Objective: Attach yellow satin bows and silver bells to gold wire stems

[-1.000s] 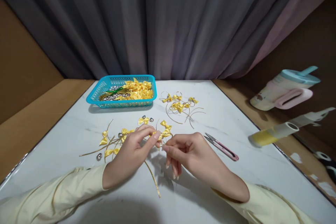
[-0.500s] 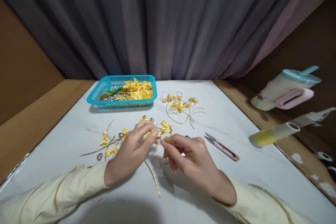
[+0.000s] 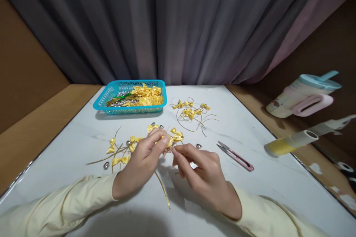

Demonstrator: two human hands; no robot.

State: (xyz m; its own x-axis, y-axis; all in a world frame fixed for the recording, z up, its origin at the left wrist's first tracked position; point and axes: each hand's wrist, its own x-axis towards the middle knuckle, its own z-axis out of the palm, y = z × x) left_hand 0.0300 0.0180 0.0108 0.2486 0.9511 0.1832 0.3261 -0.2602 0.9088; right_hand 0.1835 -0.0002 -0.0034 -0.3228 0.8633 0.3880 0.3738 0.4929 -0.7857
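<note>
Two hands – left hand (image 3: 141,161), right hand (image 3: 201,172) – pinching yellow bow (image 3: 169,141)

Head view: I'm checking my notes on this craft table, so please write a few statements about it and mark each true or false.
1. The left hand pinches a yellow bow on a gold wire. True.
2. The turquoise basket stands at the near right of the table. False: it is at the far left, holding yellow bows and silver pieces.
3. The right hand holds the pink snips. False: the snips lie on the table to its right, untouched.
4. A cluster of bows on wire loops lies right of the basket. True.
5. A pink cup with a blue lid lies off the white table, at the right. True.
</note>
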